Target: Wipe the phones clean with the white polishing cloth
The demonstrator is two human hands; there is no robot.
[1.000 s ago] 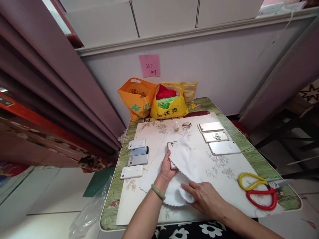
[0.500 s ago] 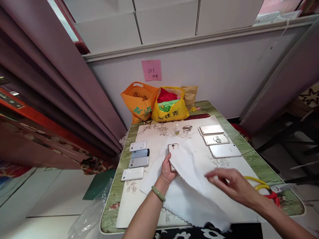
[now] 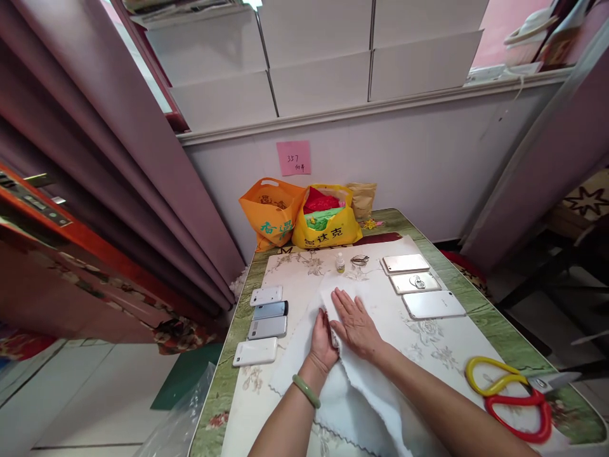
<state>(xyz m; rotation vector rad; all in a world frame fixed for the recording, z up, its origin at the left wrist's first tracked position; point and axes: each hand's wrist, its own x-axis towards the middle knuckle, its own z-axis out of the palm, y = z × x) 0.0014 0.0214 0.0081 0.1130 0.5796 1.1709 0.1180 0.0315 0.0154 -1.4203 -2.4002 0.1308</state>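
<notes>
A white cloth (image 3: 354, 393) with a scalloped edge lies on the pale floral mat (image 3: 304, 270) in the middle of the table. My right hand (image 3: 354, 324) lies flat on the cloth, fingers stretched out, pressing it down over the phone, which is now hidden beneath. My left hand (image 3: 324, 339), a green bangle on its wrist, is curled at the left side of the cloth, gripping the covered phone through it.
Several phones (image 3: 266, 314) lie in a column left of the cloth; three more (image 3: 416, 284) lie at the right. A small bottle (image 3: 340, 262) and a metal ring stand behind. Red and yellow scissors (image 3: 516, 397) lie near right. Orange and yellow bags (image 3: 304, 216) stand at the back.
My right hand lifted the cloth's near corner, swung it over, and now presses it flat on the phone. The phone's visible top is now covered. The camera tilted up.
</notes>
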